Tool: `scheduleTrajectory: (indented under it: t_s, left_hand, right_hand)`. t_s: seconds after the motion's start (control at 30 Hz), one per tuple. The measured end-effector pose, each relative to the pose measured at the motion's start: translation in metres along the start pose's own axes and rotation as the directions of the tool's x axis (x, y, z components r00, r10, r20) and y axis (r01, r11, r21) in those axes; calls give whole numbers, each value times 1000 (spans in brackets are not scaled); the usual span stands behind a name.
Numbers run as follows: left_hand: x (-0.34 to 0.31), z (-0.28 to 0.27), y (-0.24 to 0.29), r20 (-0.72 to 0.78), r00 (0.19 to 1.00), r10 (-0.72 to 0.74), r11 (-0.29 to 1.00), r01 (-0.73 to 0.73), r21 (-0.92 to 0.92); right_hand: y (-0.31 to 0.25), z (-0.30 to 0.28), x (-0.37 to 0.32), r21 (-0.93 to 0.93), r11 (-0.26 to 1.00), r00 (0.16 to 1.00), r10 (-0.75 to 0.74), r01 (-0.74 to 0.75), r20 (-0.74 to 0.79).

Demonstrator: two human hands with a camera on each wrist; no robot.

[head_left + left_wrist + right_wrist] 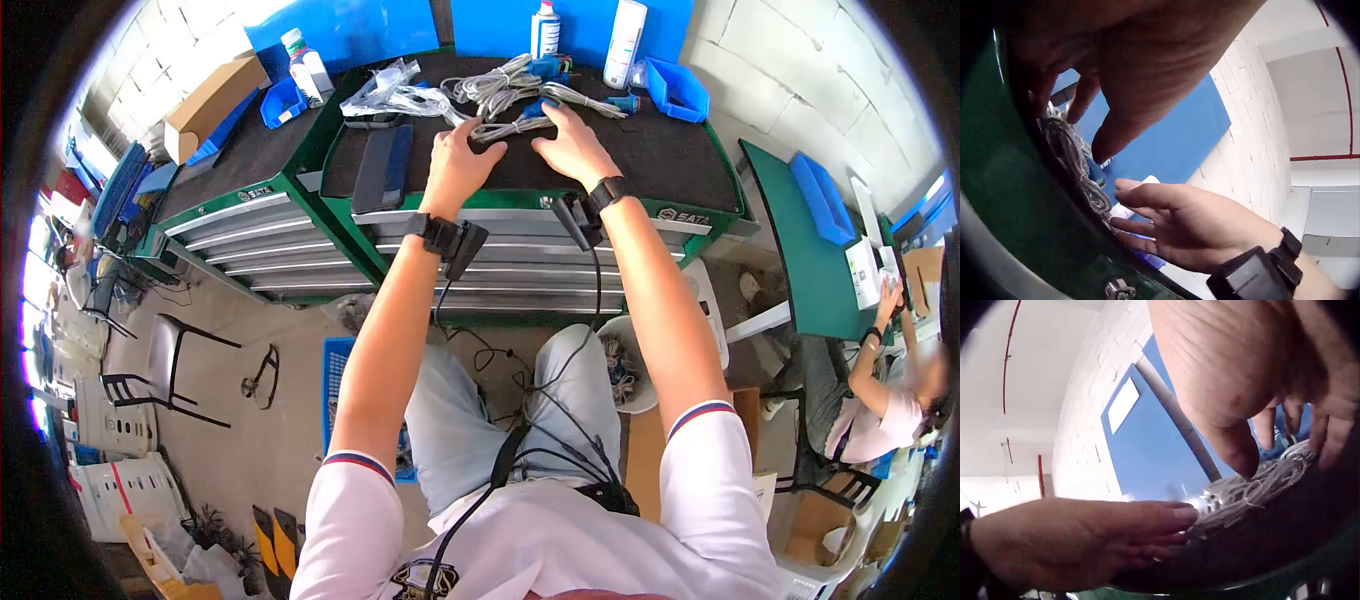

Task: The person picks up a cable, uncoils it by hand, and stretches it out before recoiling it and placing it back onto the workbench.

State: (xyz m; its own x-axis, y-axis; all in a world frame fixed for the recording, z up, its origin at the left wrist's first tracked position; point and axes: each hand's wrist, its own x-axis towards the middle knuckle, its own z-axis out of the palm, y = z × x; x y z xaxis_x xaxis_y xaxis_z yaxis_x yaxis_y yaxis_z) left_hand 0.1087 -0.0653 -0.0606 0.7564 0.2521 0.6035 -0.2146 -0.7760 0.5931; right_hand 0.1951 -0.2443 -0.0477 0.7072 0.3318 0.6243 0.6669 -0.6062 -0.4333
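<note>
Coiled grey cables (500,92) with blue plugs (625,103) lie in a heap on the dark mat of a tool cabinet. My left hand (462,168) reaches over the near side of the heap, fingertips at the front coil and thumb apart. Across from it, my right hand (577,152) extends its fingers to the same coil, close to a blue plug. The left wrist view shows the right hand (1191,225) with straight fingers beside the grey coils (1066,150). In the right wrist view, the left hand (1085,540) has outstretched fingers near the cables (1260,490).
Left of the heap are a clear plastic bag (385,88) and a dark flat case (383,168). Behind stand a spray can (545,32) and a white canister (625,45), with a blue bin (678,90) at right. Another person (880,400) works at a green table (815,260).
</note>
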Motion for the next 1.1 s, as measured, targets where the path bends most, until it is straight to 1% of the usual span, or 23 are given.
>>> scheduleTrajectory:
  t_s: [0.03,0.07,0.1,0.13,0.17,0.23,0.27,0.3,0.37,0.4,0.43,0.5,0.53,0.6,0.7,0.77,0.83,0.9,0.93,0.97,1.03,1.07,1.1]
  left_hand:
    - [5,1,-3,-1,1000,-3,1000,3,-2]
    - [8,2,-7,17,1000,16,1000,-16,-4]
    - [11,2,-11,37,999,35,999,-35,-7]
    - [12,2,-13,-16,998,57,998,-56,37]
    - [12,1,-16,-15,998,54,998,-53,35]
    - [12,-7,-13,52,997,-60,996,63,-56]
    - [10,-11,-10,45,997,-57,987,63,-146]
    - [9,-12,-11,48,997,-58,987,64,-150]
    - [8,-15,-12,92,993,-74,961,96,-261]
    - [6,-22,-4,126,989,-81,956,113,-272]
    - [5,-23,-4,129,988,-82,955,115,-274]
    - [3,-27,-5,150,989,7,952,39,-303]
    - [2,-28,-5,155,988,8,953,40,-301]
    - [2,-29,-2,119,990,74,974,-45,-223]
    - [1,-31,3,197,980,40,962,16,-273]
    - [-5,-23,11,199,978,67,959,-8,-284]
    - [-6,-22,18,199,975,98,954,-36,-297]
    - [-3,-22,21,321,945,69,973,7,-231]
    - [-3,-20,18,260,959,114,944,-22,-330]
    - [-3,-21,16,263,958,117,943,-24,-332]
    - [-2,-28,15,322,946,25,920,104,-379]
    - [-2,-25,11,284,958,48,913,73,-402]
    - [-1,-25,12,285,958,47,915,73,-398]
  right_hand:
    - [7,-2,5,-2,1000,1000,-2,2,3]
    - [14,-7,10,80,996,985,14,-28,171]
    - [14,-14,14,155,985,943,17,-72,333]
    - [11,-19,12,171,981,946,32,-91,322]
    - [8,-23,12,169,981,945,33,-93,325]
    - [8,-28,11,136,984,941,66,-117,331]
    - [9,-31,11,223,966,915,30,-129,402]
    - [11,-32,10,219,967,914,33,-132,404]
    - [14,-32,5,235,960,906,39,-150,421]
    - [2,-41,-1,246,942,892,99,-227,441]
    - [6,-37,-3,245,942,891,102,-230,442]
    - [13,-30,-9,421,897,958,7,-133,288]
    - [16,-29,-9,457,882,962,-13,-118,273]
    - [23,-28,-6,487,859,962,23,-159,273]
    - [28,-28,-8,502,841,961,73,-203,266]
    - [25,-27,-10,689,709,988,86,-149,125]
    - [25,-30,-9,671,715,980,117,-196,162]
    - [24,-33,-8,725,624,954,131,-291,270]
    - [23,-35,-10,816,500,954,95,-292,283]
    - [21,-37,-10,815,500,955,99,-292,281]
    - [19,-38,-10,850,464,961,8,-248,276]
    - [18,-38,-10,853,460,962,8,-247,274]
    - [17,-37,-10,813,542,961,-38,-212,275]
